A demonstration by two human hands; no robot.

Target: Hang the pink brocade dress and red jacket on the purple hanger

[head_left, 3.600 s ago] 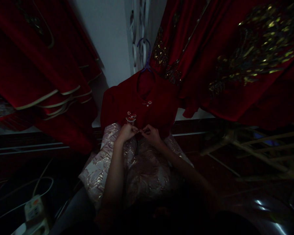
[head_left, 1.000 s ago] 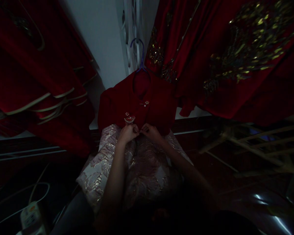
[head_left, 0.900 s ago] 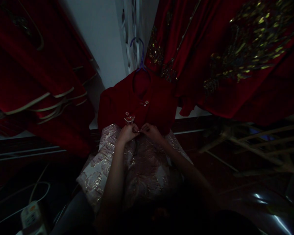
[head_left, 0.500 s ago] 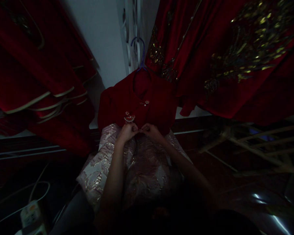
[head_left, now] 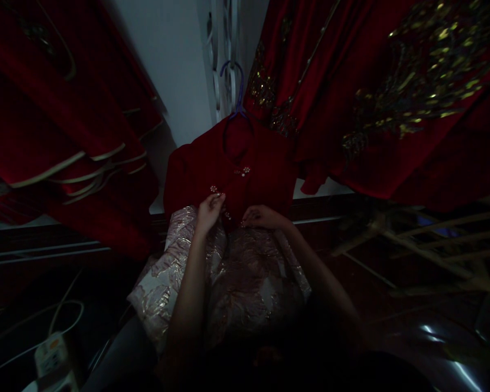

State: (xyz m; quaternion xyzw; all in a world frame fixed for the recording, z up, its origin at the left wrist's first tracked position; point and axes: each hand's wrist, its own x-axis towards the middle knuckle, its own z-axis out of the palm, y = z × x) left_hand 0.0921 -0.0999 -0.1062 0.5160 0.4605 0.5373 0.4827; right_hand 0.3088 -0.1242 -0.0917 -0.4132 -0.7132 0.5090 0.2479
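A dark red jacket (head_left: 196, 169) hangs from a blue hanger (head_left: 237, 92) against a white wall, over a pale pink brocade skirt (head_left: 245, 277). My left hand (head_left: 210, 209) is raised to the jacket's front, fingers pinched on a small jewelled clasp (head_left: 214, 190). My right hand (head_left: 261, 216) rests closed on the jacket's lower hem beside a small bead; what it holds is hidden. A second jewelled button (head_left: 243, 171) sits higher on the jacket's front.
Red garments with pale piping (head_left: 65, 147) hang at the left. A red garment with gold embroidery (head_left: 412, 92) hangs at the right. A white power strip with cables (head_left: 49, 351) lies on the dark floor lower left. A wooden rack (head_left: 424, 245) stands right.
My hands were together at the jacket's lower front. Now they have parted: the left rose to the jewelled clasp and covers it, the right slid a little right along the hem.
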